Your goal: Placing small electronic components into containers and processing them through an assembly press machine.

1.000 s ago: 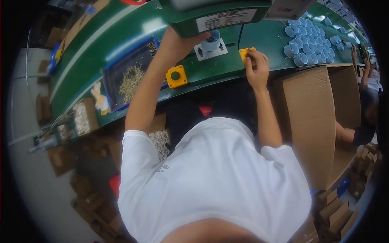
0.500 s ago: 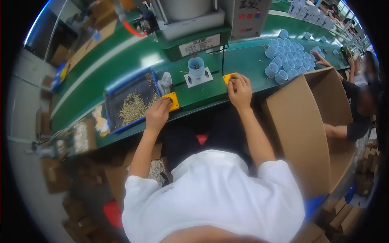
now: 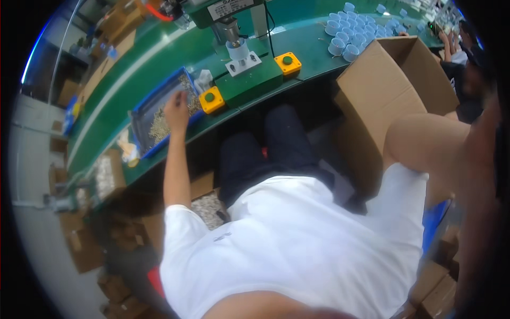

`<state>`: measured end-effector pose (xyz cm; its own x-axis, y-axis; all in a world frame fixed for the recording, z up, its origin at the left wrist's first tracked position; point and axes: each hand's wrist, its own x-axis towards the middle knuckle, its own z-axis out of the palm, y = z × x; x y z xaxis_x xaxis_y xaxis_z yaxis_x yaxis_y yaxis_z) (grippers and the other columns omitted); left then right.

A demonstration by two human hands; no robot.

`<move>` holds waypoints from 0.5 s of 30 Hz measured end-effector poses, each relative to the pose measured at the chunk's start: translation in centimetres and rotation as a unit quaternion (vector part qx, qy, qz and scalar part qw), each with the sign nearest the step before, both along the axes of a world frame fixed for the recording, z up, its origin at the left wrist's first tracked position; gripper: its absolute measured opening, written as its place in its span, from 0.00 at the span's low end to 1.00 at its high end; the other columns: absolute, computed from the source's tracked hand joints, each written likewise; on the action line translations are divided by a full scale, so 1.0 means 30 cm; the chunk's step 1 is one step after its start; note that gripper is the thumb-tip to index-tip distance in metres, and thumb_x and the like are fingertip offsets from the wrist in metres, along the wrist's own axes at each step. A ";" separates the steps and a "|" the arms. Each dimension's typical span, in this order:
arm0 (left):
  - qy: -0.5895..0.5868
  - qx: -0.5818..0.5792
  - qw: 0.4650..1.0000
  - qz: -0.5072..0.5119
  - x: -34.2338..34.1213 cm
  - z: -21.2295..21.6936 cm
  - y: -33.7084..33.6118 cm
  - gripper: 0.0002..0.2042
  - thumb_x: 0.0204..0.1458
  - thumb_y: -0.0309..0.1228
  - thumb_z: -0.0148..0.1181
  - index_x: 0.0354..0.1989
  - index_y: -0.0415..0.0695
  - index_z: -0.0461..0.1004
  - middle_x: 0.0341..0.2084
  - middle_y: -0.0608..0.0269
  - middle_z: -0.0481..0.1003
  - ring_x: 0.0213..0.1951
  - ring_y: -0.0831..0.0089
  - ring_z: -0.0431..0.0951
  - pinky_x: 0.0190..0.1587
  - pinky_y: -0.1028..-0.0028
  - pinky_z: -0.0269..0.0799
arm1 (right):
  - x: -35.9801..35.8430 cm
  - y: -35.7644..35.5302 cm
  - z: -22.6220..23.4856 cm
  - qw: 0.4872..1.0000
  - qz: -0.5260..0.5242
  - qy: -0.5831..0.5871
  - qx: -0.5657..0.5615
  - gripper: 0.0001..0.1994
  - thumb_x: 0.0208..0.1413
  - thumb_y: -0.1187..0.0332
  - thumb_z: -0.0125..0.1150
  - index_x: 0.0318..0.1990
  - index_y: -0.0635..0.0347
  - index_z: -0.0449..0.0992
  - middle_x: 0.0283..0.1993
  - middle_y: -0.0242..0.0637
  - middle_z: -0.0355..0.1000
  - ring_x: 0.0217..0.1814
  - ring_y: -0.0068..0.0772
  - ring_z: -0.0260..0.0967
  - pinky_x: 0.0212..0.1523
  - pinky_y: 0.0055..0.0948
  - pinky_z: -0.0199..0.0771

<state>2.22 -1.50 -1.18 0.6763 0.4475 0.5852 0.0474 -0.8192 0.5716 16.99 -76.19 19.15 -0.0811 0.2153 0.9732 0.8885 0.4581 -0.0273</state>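
My left hand (image 3: 177,110) is over the blue-rimmed tray (image 3: 139,133) of small tan parts (image 3: 161,126). Its fingers are drawn together; whatever they may hold is too small to make out. My right arm (image 3: 419,139) is bent up close at the right edge, blurred, and its hand does not show. On the bench press, the metal ram (image 3: 231,31) is down at the translucent blue cup (image 3: 238,51), which sits on a metal plate (image 3: 245,66). Two yellow button boxes, the left (image 3: 211,101) and the right (image 3: 287,63), flank the plate, with no hand on them.
Many pale blue cups (image 3: 350,52) stand on the green bench at right. A large open carton (image 3: 372,90) rises beside my right side. A crumpled clear bag (image 3: 203,80) lies by the tray. Further right, another person's arm (image 3: 449,48) shows.
My left hand has gone from the left button to the tray. My right hand has left its button and risen out of sight. The ram now shows lowered at the cup.
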 end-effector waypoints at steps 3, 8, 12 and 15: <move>-0.022 0.067 0.998 0.000 -0.003 -0.041 0.049 0.11 0.63 0.37 0.64 0.42 0.40 0.83 0.32 0.49 0.83 0.33 0.54 0.84 0.39 0.64 0.78 | -0.280 0.022 0.057 0.999 -0.012 -0.030 -0.014 0.40 0.64 0.34 0.54 0.73 0.55 0.63 0.73 0.47 0.62 0.74 0.41 0.59 0.75 0.46 0.54; -0.027 0.082 0.996 -0.003 0.074 -0.005 0.126 0.12 0.62 0.38 0.65 0.42 0.41 0.84 0.33 0.50 0.84 0.34 0.53 0.85 0.40 0.62 0.78 | -0.349 0.216 0.169 0.994 -0.063 -0.083 -0.018 0.39 0.65 0.35 0.51 0.73 0.55 0.64 0.72 0.46 0.64 0.71 0.40 0.61 0.72 0.44 0.58; 0.001 0.084 0.996 -0.042 0.060 -0.103 0.045 0.13 0.62 0.39 0.65 0.43 0.40 0.84 0.36 0.50 0.85 0.39 0.53 0.86 0.43 0.61 0.78 | -0.383 -0.263 0.133 0.993 -0.060 -0.038 -0.090 0.39 0.66 0.35 0.49 0.72 0.56 0.64 0.71 0.45 0.66 0.69 0.40 0.64 0.70 0.43 0.61; 0.025 0.058 0.998 -0.026 -0.012 -0.085 0.018 0.13 0.63 0.38 0.65 0.44 0.40 0.83 0.35 0.49 0.84 0.38 0.56 0.86 0.42 0.64 0.78 | -0.258 -0.522 0.072 0.993 -0.066 -0.025 -0.098 0.38 0.67 0.35 0.47 0.72 0.56 0.65 0.70 0.45 0.67 0.67 0.39 0.65 0.69 0.42 0.63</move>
